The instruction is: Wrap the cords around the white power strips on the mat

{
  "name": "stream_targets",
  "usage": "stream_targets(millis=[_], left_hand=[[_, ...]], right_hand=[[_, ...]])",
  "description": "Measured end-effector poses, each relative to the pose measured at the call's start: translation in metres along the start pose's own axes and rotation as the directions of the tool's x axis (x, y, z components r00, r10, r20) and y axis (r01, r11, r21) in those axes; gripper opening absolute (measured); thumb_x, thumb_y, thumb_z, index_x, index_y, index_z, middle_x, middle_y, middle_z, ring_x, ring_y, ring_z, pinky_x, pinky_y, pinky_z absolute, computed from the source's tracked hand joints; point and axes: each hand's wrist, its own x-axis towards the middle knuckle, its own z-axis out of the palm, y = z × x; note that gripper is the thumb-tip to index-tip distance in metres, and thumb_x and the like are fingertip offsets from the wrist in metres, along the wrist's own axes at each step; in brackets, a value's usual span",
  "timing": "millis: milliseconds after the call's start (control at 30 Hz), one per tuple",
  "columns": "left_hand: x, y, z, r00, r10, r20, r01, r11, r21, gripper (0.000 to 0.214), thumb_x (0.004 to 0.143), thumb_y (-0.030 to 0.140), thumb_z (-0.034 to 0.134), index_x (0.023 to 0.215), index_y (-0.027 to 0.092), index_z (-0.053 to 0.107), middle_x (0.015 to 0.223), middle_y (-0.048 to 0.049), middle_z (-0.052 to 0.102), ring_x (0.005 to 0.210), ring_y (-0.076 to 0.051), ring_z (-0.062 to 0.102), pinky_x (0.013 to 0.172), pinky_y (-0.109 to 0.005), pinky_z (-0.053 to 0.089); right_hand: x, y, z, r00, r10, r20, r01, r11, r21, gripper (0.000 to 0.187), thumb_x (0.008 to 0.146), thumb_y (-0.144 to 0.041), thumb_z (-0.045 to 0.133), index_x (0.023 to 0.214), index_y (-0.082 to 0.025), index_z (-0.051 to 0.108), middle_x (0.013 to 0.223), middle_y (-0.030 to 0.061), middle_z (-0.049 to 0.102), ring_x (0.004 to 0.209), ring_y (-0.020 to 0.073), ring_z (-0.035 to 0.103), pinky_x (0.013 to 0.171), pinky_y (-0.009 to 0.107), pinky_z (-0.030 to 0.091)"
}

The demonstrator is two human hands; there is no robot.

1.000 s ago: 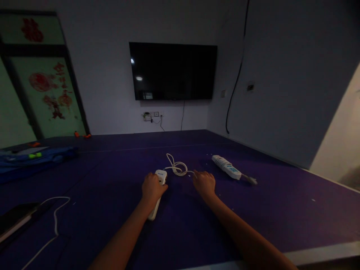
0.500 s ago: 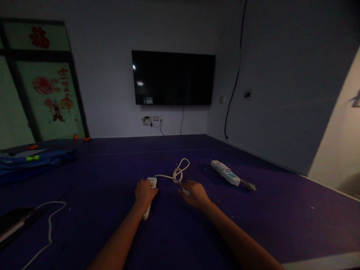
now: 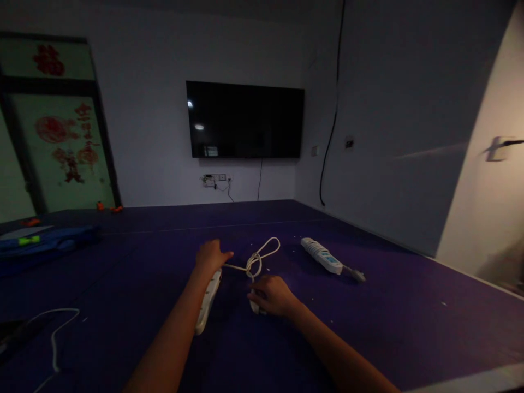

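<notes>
A white power strip (image 3: 207,299) lies on the purple table surface (image 3: 388,305). My left hand (image 3: 210,255) rests over its far end, fingers curled on it. From there a white cord runs right into a looped knot (image 3: 257,259). My right hand (image 3: 272,296) is closed round the cord's white plug end, nearer to me than the knot. A second white power strip (image 3: 321,255) with blue markings lies apart to the right, beyond both hands.
A blue bag (image 3: 45,243) lies at the far left. A white cable (image 3: 55,333) and a dark flat object sit at the near left edge. A black television (image 3: 244,120) hangs on the far wall above wall sockets (image 3: 213,178). The table's near right edge (image 3: 470,382) shows pale.
My right hand has pulled the plug end back toward me. My left hand has slid up to the far end of the strip, and the cord's loop has shifted and stretched out.
</notes>
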Motion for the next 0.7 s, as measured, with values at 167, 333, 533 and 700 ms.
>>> stream_targets(millis=[167,333,533,700], left_hand=[[0.018,0.031,-0.027,0.977,0.064,-0.204,-0.108,0.971,-0.213,0.038,0.082,0.034,0.054,0.114,0.013,0.06,0.102,-0.0099,0.068,0.092,-0.016,0.064,0.081,-0.024,0.045],[0.024,0.028,-0.033,0.912,-0.046,-0.407,-0.16,0.875,-0.457,0.024,0.075,0.02,0.055,0.093,0.014,0.069,0.073,-0.005,0.066,0.07,-0.016,0.062,0.068,-0.026,0.045],[0.037,0.009,-0.035,0.936,-0.073,-0.346,-0.132,0.836,-0.533,0.032,0.07,0.014,0.053,0.098,0.012,0.068,0.065,-0.0019,0.061,0.061,-0.014,0.058,0.061,-0.024,0.043],[0.043,-0.001,-0.03,0.948,-0.092,-0.304,-0.097,0.828,-0.552,0.03,0.069,0.014,0.056,0.096,0.011,0.069,0.066,-0.0027,0.062,0.062,-0.014,0.058,0.062,-0.024,0.043]], right_hand=[[0.009,0.013,-0.016,0.915,0.361,-0.18,-0.355,0.932,0.066,0.037,0.092,-0.037,0.037,0.111,-0.024,0.065,0.097,0.0065,0.072,0.086,0.0184,0.066,0.069,0.023,0.042],[0.042,0.047,-0.04,0.77,0.63,-0.102,-0.617,0.776,0.134,0.029,0.086,-0.035,0.048,0.099,-0.023,0.071,0.098,0.0062,0.072,0.092,0.0198,0.066,0.068,0.022,0.044],[0.093,0.084,-0.04,0.725,0.688,0.024,-0.684,0.716,0.137,0.028,0.077,-0.038,0.061,0.094,-0.019,0.071,0.08,0.0051,0.073,0.076,0.0173,0.068,0.06,0.02,0.045],[0.106,0.098,-0.018,0.697,0.713,0.076,-0.716,0.686,0.13,0.033,0.066,-0.034,0.072,0.092,-0.014,0.071,0.089,0.0141,0.071,0.082,0.025,0.068,0.063,0.026,0.049]])
